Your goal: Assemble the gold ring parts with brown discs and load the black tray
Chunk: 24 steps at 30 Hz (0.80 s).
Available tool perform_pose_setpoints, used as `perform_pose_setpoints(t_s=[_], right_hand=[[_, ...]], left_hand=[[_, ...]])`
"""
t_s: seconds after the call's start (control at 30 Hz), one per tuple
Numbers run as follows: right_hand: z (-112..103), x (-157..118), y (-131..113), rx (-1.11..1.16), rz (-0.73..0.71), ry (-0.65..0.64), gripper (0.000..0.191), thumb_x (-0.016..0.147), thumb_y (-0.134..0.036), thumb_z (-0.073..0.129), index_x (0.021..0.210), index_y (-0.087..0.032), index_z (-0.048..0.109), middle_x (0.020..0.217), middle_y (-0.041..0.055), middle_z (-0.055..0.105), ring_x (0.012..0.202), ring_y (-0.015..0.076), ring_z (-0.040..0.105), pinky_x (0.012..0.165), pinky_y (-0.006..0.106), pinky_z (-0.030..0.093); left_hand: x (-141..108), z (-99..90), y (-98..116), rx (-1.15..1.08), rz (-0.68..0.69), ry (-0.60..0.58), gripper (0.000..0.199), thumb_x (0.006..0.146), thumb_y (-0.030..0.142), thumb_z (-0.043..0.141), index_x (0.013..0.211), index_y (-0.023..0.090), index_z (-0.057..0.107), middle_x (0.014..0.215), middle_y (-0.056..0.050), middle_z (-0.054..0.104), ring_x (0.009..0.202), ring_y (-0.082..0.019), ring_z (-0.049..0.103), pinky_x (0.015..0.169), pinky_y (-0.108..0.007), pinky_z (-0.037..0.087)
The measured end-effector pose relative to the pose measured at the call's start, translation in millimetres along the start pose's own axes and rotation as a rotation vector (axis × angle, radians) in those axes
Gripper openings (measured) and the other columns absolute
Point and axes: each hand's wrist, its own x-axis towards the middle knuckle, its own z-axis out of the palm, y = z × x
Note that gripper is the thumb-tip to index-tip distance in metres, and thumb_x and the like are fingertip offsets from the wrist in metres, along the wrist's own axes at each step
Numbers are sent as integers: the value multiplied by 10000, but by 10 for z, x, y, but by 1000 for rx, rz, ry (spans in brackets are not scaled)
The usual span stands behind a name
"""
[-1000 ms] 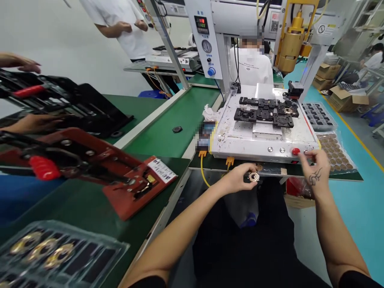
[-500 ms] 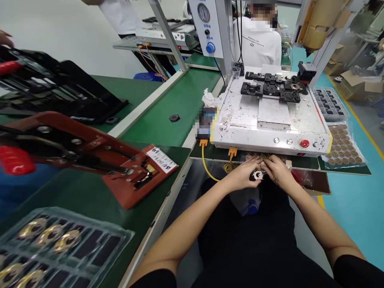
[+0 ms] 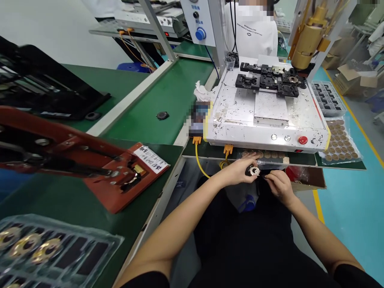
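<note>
Fingers of the left hand (image 3: 240,170) hold 1 round metal part (image 3: 254,171), thumb under, rest above. Part is just in front of the white machine base (image 3: 237,134). Right hand (image 3: 281,186) is also in front of the base, just right of the part: thumb and fingertips bunched narrow, can't tell if anything small is between them.

On the base: 1 group of black fixture blocks (image 3: 268,82), 1 gold-toned ring (image 3: 293,79) at its right end. Base front panel: 1 red button (image 3: 303,140), 3 round silver controls (image 3: 274,137). Base front left: 2 orange connectors (image 3: 228,149). Above base, right rear: 1 brass-coloured cylinder (image 3: 306,48).

Right of base: 1 compartment tray (image 3: 336,113) with black pieces, 1 sheet of brown discs (image 3: 340,140), too small to count.

Left of base: 1 crumpled white tissue (image 3: 202,92), 1 black round piece (image 3: 162,115), 1 red lever press (image 3: 105,198). Farther left, nearer the camera: 1 clear blister tray (image 3: 115,241), 3 gold round parts (image 3: 46,251) in its upper visible row.

Behind base: 1 person (image 3: 253,36), white shirt.
</note>
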Motion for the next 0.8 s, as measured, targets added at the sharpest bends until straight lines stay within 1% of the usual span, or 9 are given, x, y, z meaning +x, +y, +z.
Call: perform_pose_setpoints(t_s=[0.07, 0.1, 0.2, 0.27, 0.33, 0.43, 0.53, 0.63, 0.8], right_hand=[[-131, -11, -67, 29, 70, 84, 206, 1091, -383, 582, 1024, -269, 739, 1083, 130, 791, 1028, 301, 763, 935, 504, 623], [-200, 9, -102, 39, 103, 119, 200, 1101, -385, 569, 1057, -259, 718, 1070, 125, 787, 999, 285, 768, 912, 483, 634], [-397, 129, -238, 135, 243, 175, 219, 1109, -413, 573, 1171, -238, 688, 953, 71, 763, 780, 212, 739, 736, 381, 637], [-500, 216, -370, 261, 355, 172, 281, 1079, -462, 628, 1212, -232, 717, 928, 50, 759, 711, 182, 699, 678, 345, 616], [-568, 288, -520, 393, 434, 158, 331, 1025, -501, 708, 1208, -231, 764, 924, 46, 768, 694, 169, 673, 661, 333, 599], [-602, 377, -702, 565, 490, 153, 356, 931, -502, 828, 1148, -223, 793, 892, 44, 784, 628, 148, 633, 586, 312, 566], [-575, 451, -771, 729, 569, 123, 353, 839, -484, 923, 990, -208, 765, 789, 24, 770, 532, 126, 586, 504, 292, 523], [-532, 489, -758, 813, 609, 46, 360, 821, -477, 947, 912, -209, 724, 627, -27, 690, 489, 124, 577, 508, 287, 522], [-533, 444, -747, 828, 587, -11, 304, 917, -471, 877, 979, -214, 725, 637, -35, 688, 529, 129, 620, 570, 286, 544]], left_hand=[[79, 52, -3, 15, -15, 90, 272, 863, 248, 789, 1089, 225, 640, 1652, -173, 576, 1612, -333, 462, 1328, -494, 360], [121, 76, 3, 26, -20, 134, 262, 858, 237, 789, 1071, 222, 636, 1594, -182, 623, 1569, -341, 512, 1295, -498, 400], [190, 129, 65, 45, -14, 243, 258, 831, 199, 801, 1026, 216, 634, 1389, -174, 728, 1420, -358, 625, 1204, -511, 478], [153, 155, 150, 4, -7, 296, 279, 824, 200, 811, 1053, 212, 653, 1312, -150, 749, 1346, -354, 659, 1177, -521, 495], [56, 189, 263, -156, -34, 331, 318, 845, 227, 815, 1127, 209, 670, 1251, -120, 764, 1235, -321, 714, 1128, -505, 537], [-126, 250, 453, -678, -137, 351, 417, 865, 281, 858, 1206, 193, 634, 1155, -93, 789, 1059, -263, 793, 1024, -449, 614], [-267, 271, 619, -1138, -256, 386, 541, 795, 267, 963, 1198, 172, 614, 1144, -109, 817, 1038, -274, 830, 978, -422, 650], [-357, 232, 744, -1310, -336, 422, 605, 734, 209, 1017, 1223, 149, 667, 1191, -134, 832, 1102, -293, 829, 1007, -413, 655], [-472, 176, 875, -1412, -362, 449, 489, 886, 332, 931, 1284, 119, 743, 1255, -177, 828, 1190, -328, 807, 1126, -507, 615]])
